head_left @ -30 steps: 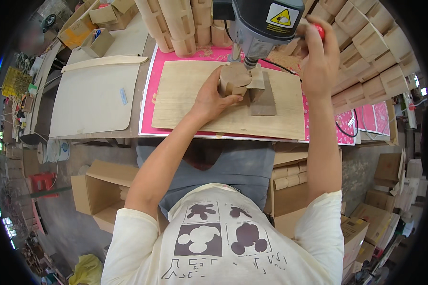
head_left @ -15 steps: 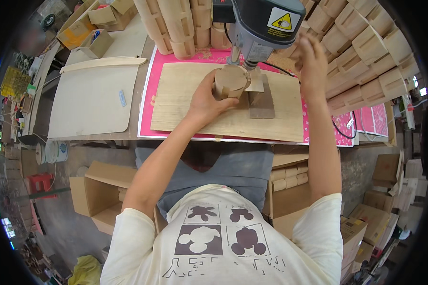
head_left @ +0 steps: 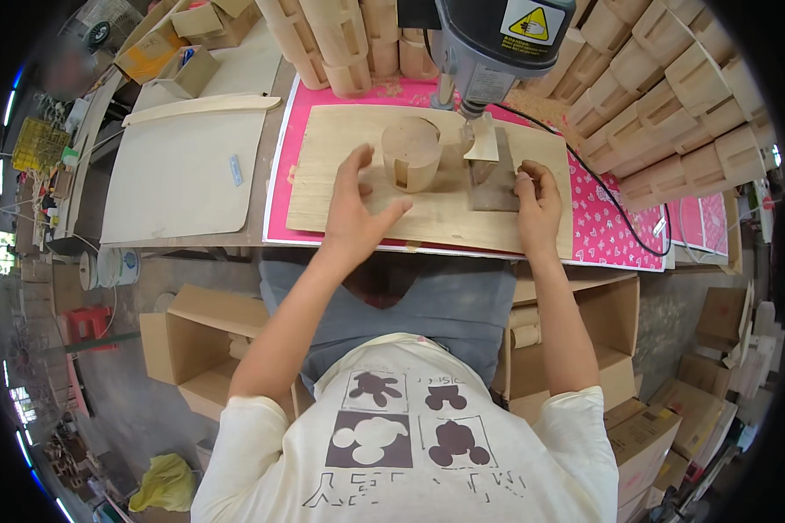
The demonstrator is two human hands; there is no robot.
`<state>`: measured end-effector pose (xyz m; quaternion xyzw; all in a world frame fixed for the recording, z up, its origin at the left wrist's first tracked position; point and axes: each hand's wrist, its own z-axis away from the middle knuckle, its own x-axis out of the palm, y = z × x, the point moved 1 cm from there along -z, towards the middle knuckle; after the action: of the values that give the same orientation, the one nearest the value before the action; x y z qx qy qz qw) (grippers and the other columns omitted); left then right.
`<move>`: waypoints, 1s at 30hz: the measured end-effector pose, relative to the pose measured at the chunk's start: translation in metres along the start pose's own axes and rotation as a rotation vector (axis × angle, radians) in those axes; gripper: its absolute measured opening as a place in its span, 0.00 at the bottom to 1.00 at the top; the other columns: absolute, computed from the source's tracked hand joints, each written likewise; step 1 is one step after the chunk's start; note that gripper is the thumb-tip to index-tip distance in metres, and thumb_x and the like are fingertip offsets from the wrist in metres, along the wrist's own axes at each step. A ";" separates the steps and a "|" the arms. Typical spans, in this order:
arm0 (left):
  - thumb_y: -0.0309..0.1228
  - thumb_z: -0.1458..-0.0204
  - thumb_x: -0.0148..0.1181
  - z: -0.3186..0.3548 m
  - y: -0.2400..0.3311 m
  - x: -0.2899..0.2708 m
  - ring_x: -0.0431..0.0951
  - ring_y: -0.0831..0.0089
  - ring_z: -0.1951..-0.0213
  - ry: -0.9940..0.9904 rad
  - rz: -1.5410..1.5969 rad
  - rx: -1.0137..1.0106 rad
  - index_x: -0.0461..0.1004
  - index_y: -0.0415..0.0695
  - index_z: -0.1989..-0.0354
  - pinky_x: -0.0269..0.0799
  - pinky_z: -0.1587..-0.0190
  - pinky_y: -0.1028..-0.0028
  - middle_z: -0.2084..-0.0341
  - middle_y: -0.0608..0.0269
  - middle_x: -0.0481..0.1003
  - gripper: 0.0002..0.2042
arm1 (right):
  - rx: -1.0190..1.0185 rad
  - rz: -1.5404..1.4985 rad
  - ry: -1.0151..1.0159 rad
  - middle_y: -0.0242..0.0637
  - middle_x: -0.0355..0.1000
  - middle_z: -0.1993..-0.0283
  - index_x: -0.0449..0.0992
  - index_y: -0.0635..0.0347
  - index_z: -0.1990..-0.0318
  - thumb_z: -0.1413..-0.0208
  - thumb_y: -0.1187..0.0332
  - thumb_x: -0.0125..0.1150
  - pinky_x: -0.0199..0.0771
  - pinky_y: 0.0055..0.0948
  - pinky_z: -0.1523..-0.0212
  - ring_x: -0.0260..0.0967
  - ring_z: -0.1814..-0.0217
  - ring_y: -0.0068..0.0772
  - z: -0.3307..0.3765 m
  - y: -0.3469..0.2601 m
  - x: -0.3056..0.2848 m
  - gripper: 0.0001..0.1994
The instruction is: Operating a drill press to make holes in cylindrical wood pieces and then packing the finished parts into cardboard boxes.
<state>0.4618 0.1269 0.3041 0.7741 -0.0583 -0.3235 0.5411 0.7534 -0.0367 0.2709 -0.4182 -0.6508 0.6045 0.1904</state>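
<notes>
Nearest the body, open cardboard boxes (head_left: pixel 196 344) stand on the floor beside the person's knees.

On the bench, the left hand (head_left: pixel 353 209) has let go of the round wooden piece (head_left: pixel 412 152). It now lies flat and open on the plywood board (head_left: pixel 427 213), fingers spread, just short of the piece and gripping nothing.

The right hand (head_left: pixel 536 199) has come down from the red-knobbed lever it gripped a second ago. Its fingers now curl against the edge of the small dark wooden block (head_left: pixel 490 179) under the drill head (head_left: pixel 497 39).

The round piece stands upright on the board, just left of the drill bit.

Judgement: the drilling stroke looks finished, and the work is being released or repositioned.

Beyond, stacks of wooden parts (head_left: pixel 663 96) line the far edge.
</notes>
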 end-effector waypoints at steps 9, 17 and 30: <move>0.35 0.45 0.86 -0.060 0.007 0.010 0.81 0.58 0.39 -0.269 0.137 -0.032 0.59 0.42 0.14 0.77 0.33 0.61 0.29 0.47 0.78 0.52 | -0.050 0.020 0.042 0.34 0.82 0.47 0.82 0.66 0.38 0.23 0.68 0.66 0.79 0.29 0.43 0.76 0.50 0.25 0.003 0.000 0.002 0.14; 0.33 0.46 0.86 -0.072 0.024 0.025 0.81 0.64 0.43 -0.296 0.133 -0.007 0.63 0.40 0.15 0.78 0.36 0.64 0.31 0.53 0.79 0.50 | -0.050 0.055 0.049 0.33 0.83 0.49 0.83 0.65 0.38 0.23 0.69 0.65 0.79 0.29 0.42 0.76 0.49 0.24 0.007 -0.003 0.001 0.13; 0.32 0.46 0.87 -0.071 0.018 0.041 0.81 0.66 0.45 -0.235 0.141 0.015 0.62 0.41 0.16 0.79 0.38 0.65 0.35 0.54 0.79 0.50 | -0.061 0.039 0.054 0.33 0.81 0.51 0.83 0.65 0.40 0.22 0.67 0.65 0.78 0.28 0.44 0.75 0.52 0.24 0.003 -0.011 0.005 0.13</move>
<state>0.5388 0.1582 0.3159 0.7289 -0.1779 -0.3725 0.5462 0.7449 -0.0335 0.2792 -0.4524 -0.6553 0.5765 0.1834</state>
